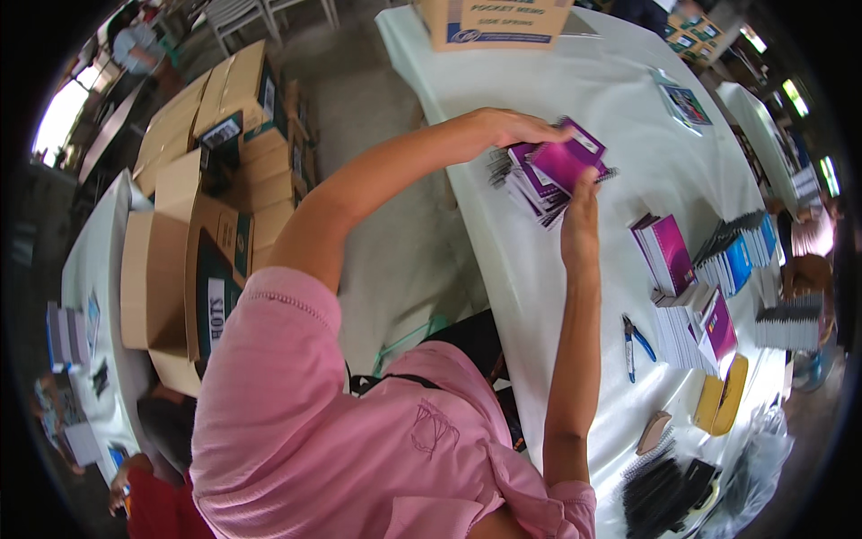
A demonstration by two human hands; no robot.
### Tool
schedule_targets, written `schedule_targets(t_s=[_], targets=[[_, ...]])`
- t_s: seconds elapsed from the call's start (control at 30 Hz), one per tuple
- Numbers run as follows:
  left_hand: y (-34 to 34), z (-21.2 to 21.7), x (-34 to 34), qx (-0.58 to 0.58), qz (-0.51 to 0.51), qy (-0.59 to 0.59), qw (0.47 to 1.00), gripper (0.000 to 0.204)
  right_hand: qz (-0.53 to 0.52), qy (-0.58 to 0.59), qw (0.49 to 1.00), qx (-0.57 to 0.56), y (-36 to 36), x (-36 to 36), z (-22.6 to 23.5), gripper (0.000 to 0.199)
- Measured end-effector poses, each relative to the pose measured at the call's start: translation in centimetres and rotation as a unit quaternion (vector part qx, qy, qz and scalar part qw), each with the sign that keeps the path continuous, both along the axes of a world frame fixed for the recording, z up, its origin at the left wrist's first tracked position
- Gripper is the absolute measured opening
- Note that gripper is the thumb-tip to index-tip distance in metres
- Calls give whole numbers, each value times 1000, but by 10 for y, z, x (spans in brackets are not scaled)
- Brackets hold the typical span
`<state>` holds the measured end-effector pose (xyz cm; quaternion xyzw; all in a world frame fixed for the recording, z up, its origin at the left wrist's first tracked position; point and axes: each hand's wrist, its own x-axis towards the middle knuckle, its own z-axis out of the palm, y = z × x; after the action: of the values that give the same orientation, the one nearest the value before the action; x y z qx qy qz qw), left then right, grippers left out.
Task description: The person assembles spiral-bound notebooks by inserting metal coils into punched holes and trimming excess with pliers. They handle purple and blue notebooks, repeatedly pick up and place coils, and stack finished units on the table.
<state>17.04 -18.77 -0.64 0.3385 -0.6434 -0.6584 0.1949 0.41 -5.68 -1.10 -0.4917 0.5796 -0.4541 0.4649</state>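
Over the white-covered table, a small purple spiral notebook is between my two hands, slightly blurred and tilted. My left hand grips its far left edge, palm down. My right hand holds its near right side, fingers closed along the edge. Just beneath and to the left is a loose pile of similar purple notebooks, their wire spirals sticking out to the side. My hands partly hide the pile, so I cannot tell whether they touch it.
Stacked purple notebooks and blue notebooks stand to the right. Nearer are blue-handled pliers, a yellow case and black wire spirals. A cardboard box sits at the far edge; an open carton stands left.
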Motion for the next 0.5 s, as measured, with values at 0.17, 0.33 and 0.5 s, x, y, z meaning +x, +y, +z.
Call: schedule_targets(t_s=[0.17,0.33,0.5], targets=[[-2,10,4,89,-102,17,991,73,-35,76,996,3,-6,6,-13,95],[19,14,0,-240,190,-164,938,79,-135,289,936,-147,-64,-15,-3,79],[120,17,-27,-603,327,-114,718,66,52,555,819,-132,-120,-30,25,54]])
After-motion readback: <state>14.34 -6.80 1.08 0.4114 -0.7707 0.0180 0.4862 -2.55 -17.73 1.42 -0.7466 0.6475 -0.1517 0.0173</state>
